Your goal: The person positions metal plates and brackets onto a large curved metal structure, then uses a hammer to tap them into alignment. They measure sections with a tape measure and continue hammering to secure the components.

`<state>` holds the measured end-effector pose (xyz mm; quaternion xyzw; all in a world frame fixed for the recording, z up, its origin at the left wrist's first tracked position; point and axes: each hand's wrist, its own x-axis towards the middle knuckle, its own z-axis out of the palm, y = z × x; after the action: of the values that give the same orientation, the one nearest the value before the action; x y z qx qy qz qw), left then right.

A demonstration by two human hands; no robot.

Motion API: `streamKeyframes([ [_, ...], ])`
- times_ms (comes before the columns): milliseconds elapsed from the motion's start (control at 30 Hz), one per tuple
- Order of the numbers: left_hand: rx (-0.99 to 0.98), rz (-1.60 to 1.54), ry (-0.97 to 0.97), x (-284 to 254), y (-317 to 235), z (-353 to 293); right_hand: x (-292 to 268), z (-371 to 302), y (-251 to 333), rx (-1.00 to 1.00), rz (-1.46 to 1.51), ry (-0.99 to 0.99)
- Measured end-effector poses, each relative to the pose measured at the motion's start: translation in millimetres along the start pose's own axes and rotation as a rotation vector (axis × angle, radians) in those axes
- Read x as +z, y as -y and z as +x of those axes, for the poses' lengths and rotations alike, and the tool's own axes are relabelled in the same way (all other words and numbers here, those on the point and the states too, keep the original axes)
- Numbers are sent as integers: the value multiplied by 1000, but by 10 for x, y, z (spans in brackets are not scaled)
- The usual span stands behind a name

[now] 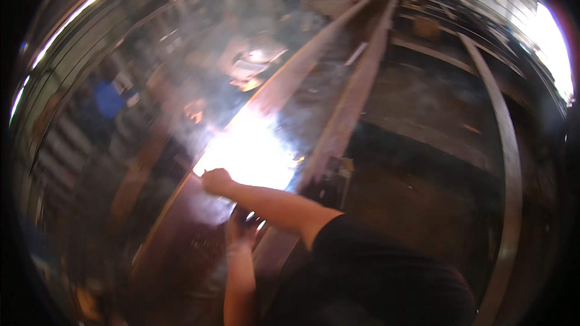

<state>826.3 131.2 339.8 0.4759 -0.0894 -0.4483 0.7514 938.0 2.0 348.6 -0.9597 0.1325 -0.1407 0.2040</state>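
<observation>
Fingers of the right hand [216, 181] are curled into a fist at the edge of the welding glare; whatever they grip is lost in the brightness, so the held item cannot be told. Left hand [243, 224]: closed around a small dark object with a pale glint, blurred; its kind cannot be told.

Item, nearest: black sleeve [374, 265] of the person's right arm, filling the lower middle; bare forearm reaches from it up and left to the fist.

Item: left forearm, bare, rising from the lower edge beneath the right arm; its hand lies just under the right forearm.

Item: long steel beam [181, 241], rust-brown, running from lower left away toward the upper middle. Both hands are over its near part.

Item: white arc glare [254, 151], on the beam, just beyond and touching the right fist. Pale smoke [241, 42] drifts up and left from it.

Item: second long steel member [356, 90], grey, beside the first on its right, running the same way.

Item: dark workshop floor [435, 163], right of the beams.

Item: curved grey steel strip [507, 169], further right, well apart from the hands.

Item, left background: blurred shelving or stacked stock [66, 139], with a blue shape [110, 100] among it.

Item, far: bright opening [556, 54] at upper right; blurred clutter at the beams' distant end.
</observation>
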Motion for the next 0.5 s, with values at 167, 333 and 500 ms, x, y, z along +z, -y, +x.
streamKeyframes([
  [167, -29, -37, 34, 72, -6, -69, -251, -94, -20, 36, -82, 225],
  [333, 49, 33, -10, 208, 203, -324, -577, -482, 171, 253, -46, 343],
  [500, -7, -16, 75, 233, 133, -247, -664, -433, 130, 234, -70, 325],
])
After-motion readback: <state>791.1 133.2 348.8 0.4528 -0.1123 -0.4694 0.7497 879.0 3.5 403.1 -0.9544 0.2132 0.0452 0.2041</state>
